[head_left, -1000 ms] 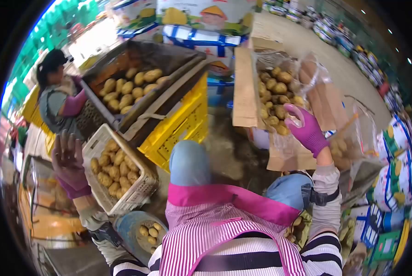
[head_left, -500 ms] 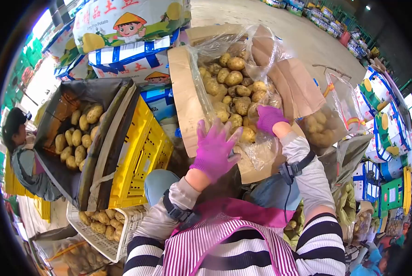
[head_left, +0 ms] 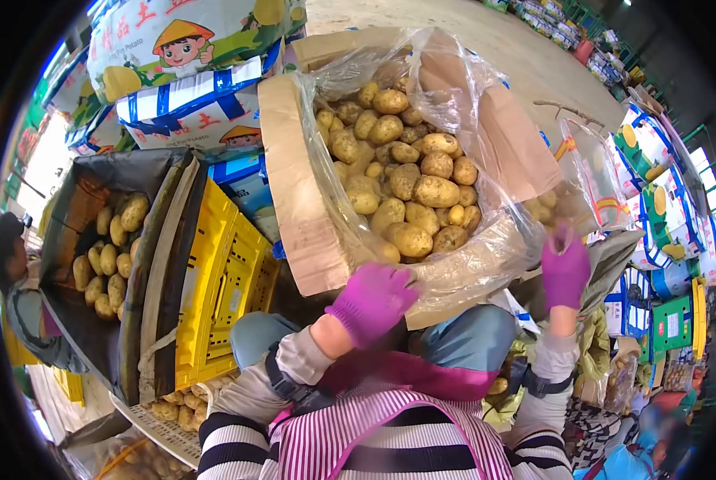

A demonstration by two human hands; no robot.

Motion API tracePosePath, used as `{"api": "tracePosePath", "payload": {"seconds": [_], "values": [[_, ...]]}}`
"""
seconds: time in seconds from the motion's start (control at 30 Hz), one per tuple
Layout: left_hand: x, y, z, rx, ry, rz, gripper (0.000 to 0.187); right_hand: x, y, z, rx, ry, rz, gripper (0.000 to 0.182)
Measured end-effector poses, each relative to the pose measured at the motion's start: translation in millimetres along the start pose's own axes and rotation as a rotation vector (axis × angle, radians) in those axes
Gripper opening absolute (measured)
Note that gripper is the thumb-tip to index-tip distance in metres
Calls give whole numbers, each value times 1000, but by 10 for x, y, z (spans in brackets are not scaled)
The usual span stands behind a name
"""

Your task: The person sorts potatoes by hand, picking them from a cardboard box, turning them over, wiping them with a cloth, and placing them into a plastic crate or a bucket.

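The left hand (head_left: 372,301) is pressed on the near edge of the plastic-lined potato box (head_left: 294,200). The right hand (head_left: 564,270) is raised beside its right corner, fingers loosely curled.

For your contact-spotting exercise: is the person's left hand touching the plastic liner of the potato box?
Touching. The head view shows the left hand pressed on the plastic liner at the box's near edge, with no gap.

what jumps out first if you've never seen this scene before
A plastic-lined cardboard box heaped with potatoes fills the centre. Two purple-gloved hands sit at its near edge: the left hand on the plastic, the right hand raised beside it. A yellow crate stands left.
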State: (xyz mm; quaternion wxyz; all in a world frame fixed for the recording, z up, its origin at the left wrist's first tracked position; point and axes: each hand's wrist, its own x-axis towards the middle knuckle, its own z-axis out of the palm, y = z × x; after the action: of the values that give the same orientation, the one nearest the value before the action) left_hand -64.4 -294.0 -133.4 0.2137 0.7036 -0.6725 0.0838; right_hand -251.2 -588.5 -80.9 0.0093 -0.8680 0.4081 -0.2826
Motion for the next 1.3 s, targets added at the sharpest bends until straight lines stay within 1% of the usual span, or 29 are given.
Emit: {"api": "tracePosePath", "payload": {"seconds": [0.03, 0.07, 0.1, 0.17, 0.23, 0.3, 0.37, 0.4, 0.47, 0.5, 0.53, 0.57, 0.6, 0.63, 0.73, 0.77, 0.83, 0.93, 1.0, 1.03, 1.1, 1.13, 1.17, 1.23, 1.27, 1.3], "values": [[-73, -13, -6, -9, -9, 71, 34, 190, -360, -100, 38, 116, -109, 30], [-125, 5, -10, -64, -79, 63, 36, 309, -683, -109, 188, 62, -283, 35], [-156, 20, 0, -83, -80, 62, 36, 437, -970, -64, 337, 13, -460, 40], [-218, 39, 55, -120, -75, 59, 35, 663, -1310, 312, 241, -431, -588, 45], [-301, 42, 115, -290, -43, -24, 33, 875, -1612, 611, -354, -912, -418, 50], [-381, 26, 158, -473, 19, -94, 32, 900, -1372, 1088, -530, -990, -459, 54], [-453, 10, 189, -671, 117, -151, 33, 717, -1156, 1368, -489, -1017, -344, 54], [-477, -42, 223, -767, 83, -203, 35, 563, -1017, 1447, -427, -724, -445, 45], [-545, -93, 283, -964, 6, -314, 39, 794, -1125, 1286, -261, -1131, -142, 37], [-584, -106, 270, -948, 6, -309, 40, 875, -1128, 1180, -165, -1317, 47, 33], [-574, -100, 238, -929, 15, -307, 41, 913, -1047, 1117, 477, -1455, 296, 20], [-560, -78, 228, -914, 23, -305, 42, 913, -991, 1103, 868, -1503, 320, 20], [-552, -58, 232, -918, 25, -299, 42, 894, -900, 1049, 926, -1332, 322, 19], [-561, -50, 228, -913, 32, -304, 42, 824, -1167, 802, 980, -1171, 309, 17], [-604, -36, 224, -888, 32, -318, 42, 986, -1596, 921, 817, -1082, 131, 16], [-590, -36, 224, -877, 35, -315, 42, 1076, -1728, 1076, 811, -1139, 81, 20], [-603, -46, 199, -879, 24, -335, 42, 1229, -1996, 1327, 417, -974, -221, 25], [-692, -119, 201, -857, 58, -402, 41, 1297, -2171, 2036, -268, -555, -539, 33], [-739, -173, 244, -834, 104, -442, 43, 1281, -2090, 2480, -280, -632, -445, 38], [-742, -201, 251, -845, 104, -440, 43, 1308, -2147, 2499, -287, -669, -400, 41], [-756, -247, 246, -870, 96, -441, 45, 1471, -2264, 2514, -392, -825, -361, 40], [-741, -264, 205, -881, 20, -449, 45, 1509, -2285, 2440, -447, -910, -328, 40], [-760, -262, 189, -995, 8, -457, 43, 1583, -2269, 2307, -300, -990, -180, 47], [-749, -270, 186, -1220, -7, -462, 40, 1728, -2043, 2131, 29, -1031, -369, 58], [-742, -282, 208, -1296, -40, -401, 41, 1637, -2033, 1837, 361, -1161, -272, 58], [-749, -312, 239, -1369, -78, -340, 43, 1451, -2075, 1364, 704, -1266, -165, 58]]}}
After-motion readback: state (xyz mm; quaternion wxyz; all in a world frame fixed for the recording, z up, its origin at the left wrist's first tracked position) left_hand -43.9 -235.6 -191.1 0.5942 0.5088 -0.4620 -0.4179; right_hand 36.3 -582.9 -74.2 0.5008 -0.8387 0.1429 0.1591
